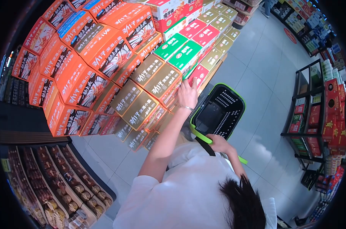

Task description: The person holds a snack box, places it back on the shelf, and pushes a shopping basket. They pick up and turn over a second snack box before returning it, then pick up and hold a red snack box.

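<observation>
My left hand (pixel 187 94), with a bracelet at the wrist, reaches forward to the display of stacked boxes. Its outstretched fingers touch the near end of a red snack box (pixel 199 74), beside a green box (pixel 185 54) and a brown box (pixel 166 87). Part of the fingertips is hidden. My right hand (pixel 220 144) is closed around the green handle of a shopping basket (pixel 227 110). That basket is black with a green rim, hangs at my right side, and shows nothing inside.
Orange boxes (pixel 81 78) rise in tall stacks at the left. A curved bin shelf of packaged food (pixel 66 183) stands at lower left. Across the tiled floor (pixel 253 80), a black rack (pixel 310 110) with red boxes lines the right side. Part of another person's leg shows far ahead.
</observation>
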{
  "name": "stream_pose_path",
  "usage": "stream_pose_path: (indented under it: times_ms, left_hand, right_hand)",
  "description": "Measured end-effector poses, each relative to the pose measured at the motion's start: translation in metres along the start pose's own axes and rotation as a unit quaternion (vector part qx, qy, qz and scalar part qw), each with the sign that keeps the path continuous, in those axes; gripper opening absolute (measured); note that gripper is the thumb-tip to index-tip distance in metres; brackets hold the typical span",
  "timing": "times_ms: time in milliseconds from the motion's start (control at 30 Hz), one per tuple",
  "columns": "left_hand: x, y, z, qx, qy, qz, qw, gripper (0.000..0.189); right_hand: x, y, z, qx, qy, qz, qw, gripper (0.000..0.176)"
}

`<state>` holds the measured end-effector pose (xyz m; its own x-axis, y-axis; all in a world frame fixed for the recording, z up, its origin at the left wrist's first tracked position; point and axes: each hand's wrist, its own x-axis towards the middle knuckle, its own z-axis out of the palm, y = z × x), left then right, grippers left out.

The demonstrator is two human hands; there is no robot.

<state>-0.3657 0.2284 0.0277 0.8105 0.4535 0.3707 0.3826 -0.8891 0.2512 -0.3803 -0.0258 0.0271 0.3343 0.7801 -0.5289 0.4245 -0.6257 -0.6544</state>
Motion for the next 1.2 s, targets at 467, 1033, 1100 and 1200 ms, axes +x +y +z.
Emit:
stream_pose_path:
  times_ms: [467,1033,1100,1200]
  left_hand:
    - [0.013,0.007,-0.031,-0.283,0.047,-0.057,0.956,0.064]
    - [-0.025,0.001,-0.028,-0.655,-0.147,-0.26,0.694,0.061]
    - [-0.03,-0.005,-0.026,-0.663,-0.192,-0.283,0.666,0.056]
    - [-0.038,-0.01,-0.023,-0.681,-0.216,-0.294,0.635,0.054]
  right_hand:
    - [0.004,0.006,-0.004,0.059,-0.008,-0.039,0.997,0.04]
    - [0.014,0.029,-0.015,0.671,0.184,-0.022,0.717,0.061]
    - [0.008,0.024,-0.012,0.636,0.197,-0.014,0.746,0.049]
    - [0.006,0.027,-0.007,0.624,0.19,-0.011,0.757,0.045]
